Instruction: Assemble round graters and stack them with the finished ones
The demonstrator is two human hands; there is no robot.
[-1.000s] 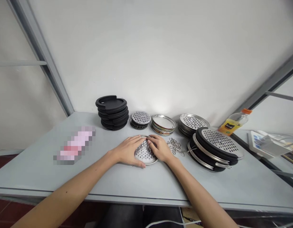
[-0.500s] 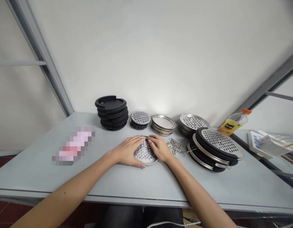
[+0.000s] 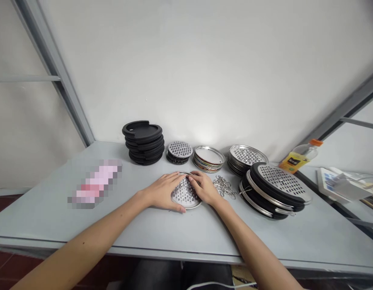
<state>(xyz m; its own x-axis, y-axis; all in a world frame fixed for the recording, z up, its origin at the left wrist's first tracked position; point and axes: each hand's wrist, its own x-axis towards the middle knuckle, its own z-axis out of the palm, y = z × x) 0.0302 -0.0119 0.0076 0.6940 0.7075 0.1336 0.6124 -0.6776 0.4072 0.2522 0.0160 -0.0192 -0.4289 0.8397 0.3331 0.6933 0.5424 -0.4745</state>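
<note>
A round metal grater disc with a raised rim lay on the grey table, near its front edge, between the person's two hands. The left hand was spread wide around the disc's left side, fingers at the far rim and thumb at the near rim, holding it between them. The right hand was partly curled over the right side, its fingers bent onto the disc and gripping that edge.

Just beside the right hand lay a heap of wire clips. Behind the hands, from left to right, stood a stack of black rings, small perforated discs, rimmed plates and larger grater discs. Farther right sat a pile of black-rimmed graters, with an orange-capped bottle behind it.
</note>
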